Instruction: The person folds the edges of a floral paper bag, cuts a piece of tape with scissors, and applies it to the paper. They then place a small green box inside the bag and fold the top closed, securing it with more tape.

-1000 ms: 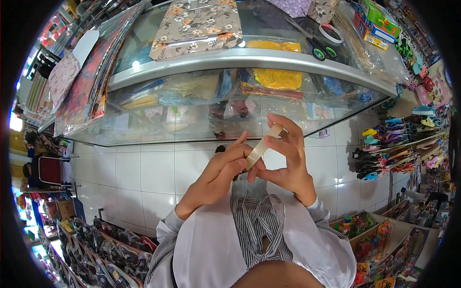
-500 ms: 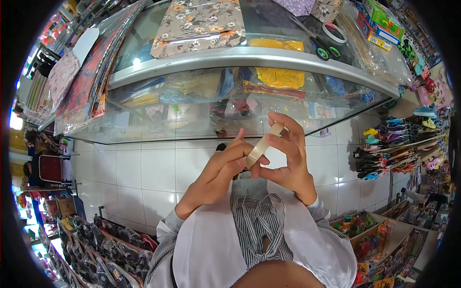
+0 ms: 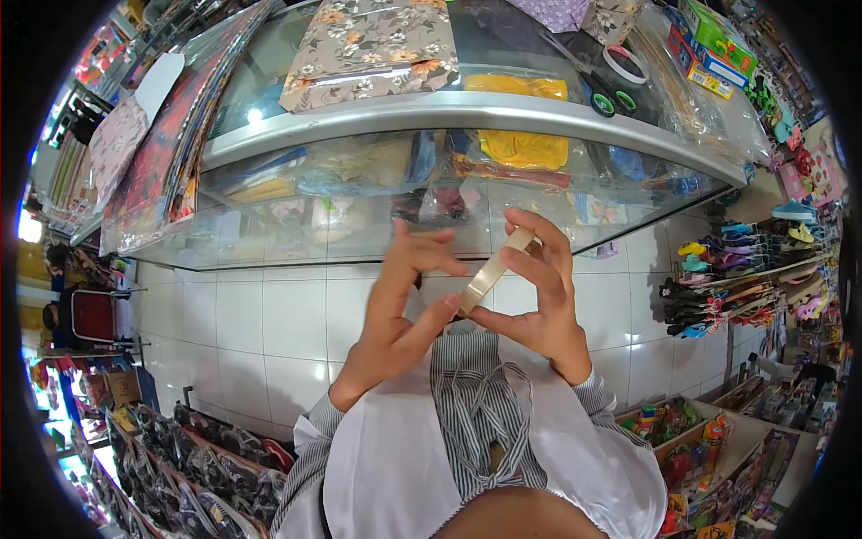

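A roll of clear tape [image 3: 494, 274], yellowish and seen nearly edge-on, is held tilted in front of my chest. My right hand [image 3: 543, 296] grips it from the right, fingers at its upper end and thumb near its lower end. To its left, my left hand [image 3: 392, 310] is open with the fingers spread. Its thumb tip is at the lower end of the roll; whether it touches the tape is hard to tell. Beyond both hands, flower-patterned wrapping paper [image 3: 373, 54] lies folded flat on the glass counter, and scissors [image 3: 602, 90] with black and green handles rest to its right.
The glass display counter [image 3: 449, 115] with a metal edge spans the front, bagged goods inside. Another tape roll [image 3: 626, 65] lies beside the scissors. Paper sheets [image 3: 180, 135] stack at the left, small boxes [image 3: 714, 49] at the right. Racks of hair clips [image 3: 745, 269] hang rightward.
My left hand's fingers have lifted off the tape and spread apart, moving up and left. My right hand keeps hold of the roll in nearly the same place.
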